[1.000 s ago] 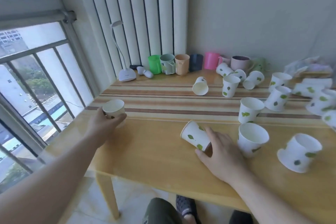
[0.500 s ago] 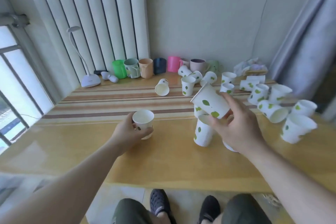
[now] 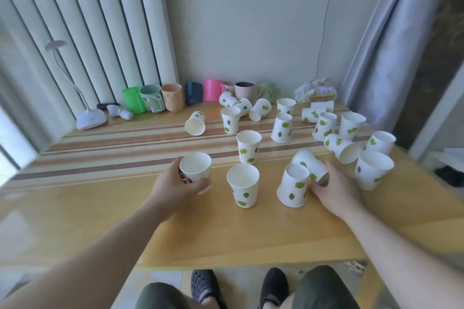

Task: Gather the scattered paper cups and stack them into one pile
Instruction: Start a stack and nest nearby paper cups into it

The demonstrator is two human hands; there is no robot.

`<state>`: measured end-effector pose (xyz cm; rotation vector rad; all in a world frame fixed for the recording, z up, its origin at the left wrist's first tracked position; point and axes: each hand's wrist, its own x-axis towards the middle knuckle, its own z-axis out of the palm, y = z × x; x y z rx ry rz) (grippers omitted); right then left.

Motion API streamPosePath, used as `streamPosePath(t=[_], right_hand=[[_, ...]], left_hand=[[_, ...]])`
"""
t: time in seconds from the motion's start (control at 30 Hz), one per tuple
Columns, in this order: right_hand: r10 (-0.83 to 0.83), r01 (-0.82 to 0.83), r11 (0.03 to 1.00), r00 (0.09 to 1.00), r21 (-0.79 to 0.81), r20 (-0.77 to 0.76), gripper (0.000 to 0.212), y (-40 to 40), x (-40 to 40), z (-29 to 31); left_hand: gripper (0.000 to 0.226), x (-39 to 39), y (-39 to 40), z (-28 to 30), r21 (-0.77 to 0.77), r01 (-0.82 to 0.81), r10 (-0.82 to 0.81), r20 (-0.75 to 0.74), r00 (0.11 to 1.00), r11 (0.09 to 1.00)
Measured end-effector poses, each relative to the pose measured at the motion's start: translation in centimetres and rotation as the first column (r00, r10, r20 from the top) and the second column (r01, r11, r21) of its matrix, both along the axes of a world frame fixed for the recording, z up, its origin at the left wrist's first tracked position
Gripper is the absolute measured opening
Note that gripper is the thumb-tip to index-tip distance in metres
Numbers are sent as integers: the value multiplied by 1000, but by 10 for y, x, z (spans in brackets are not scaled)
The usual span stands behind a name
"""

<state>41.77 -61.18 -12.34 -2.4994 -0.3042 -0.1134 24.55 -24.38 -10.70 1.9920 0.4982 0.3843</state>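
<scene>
While left hand (image 3: 175, 184) grips upright cup (image 3: 196, 170), right hand (image 3: 335, 187) clasps tilted cup (image 3: 310, 163).

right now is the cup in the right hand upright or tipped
Tipped. The cup lies tilted in the right hand, base up and away, rim toward the palm, leaning against an upside-down cup.

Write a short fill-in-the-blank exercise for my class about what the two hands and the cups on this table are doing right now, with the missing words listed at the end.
1. The left hand grips an upright paper cup with its open mouth facing ____.
2. The right hand holds a tipped cup that leans on an ____ cup.
3. The bright pink mug stands at the ____ edge of the table.

Missing words: up; upside-down; far
</scene>
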Motion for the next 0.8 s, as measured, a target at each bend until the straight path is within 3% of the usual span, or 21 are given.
streamPosePath(t=[0.17,0.3,0.4,0.6,0.73,0.8], right_hand=[[-21,21,1000,1000,0,22,56,-1,1,-5],[-27,19,994,997,106,69,73,-6,-7,-6],[-29,19,994,996,108,85,73,-6,-10,-7],[-66,59,989,997,136,47,68,-2,-22,2],[-117,53,969,958,239,262,65,11,-39,33],[-48,-87,950,908,301,416,65,32,-53,61]], left_hand=[[67,-15,-5,12,-41,14,-11,66,998,999],[71,-42,-18,0,96,70,-70,-3,998,993],[70,-54,-25,-13,206,85,-77,-47,996,975],[63,-55,-24,-15,237,70,-62,-41,997,969],[65,-57,-26,-16,283,51,-46,-26,999,958],[68,-57,-26,-16,281,44,-38,-26,999,959]])
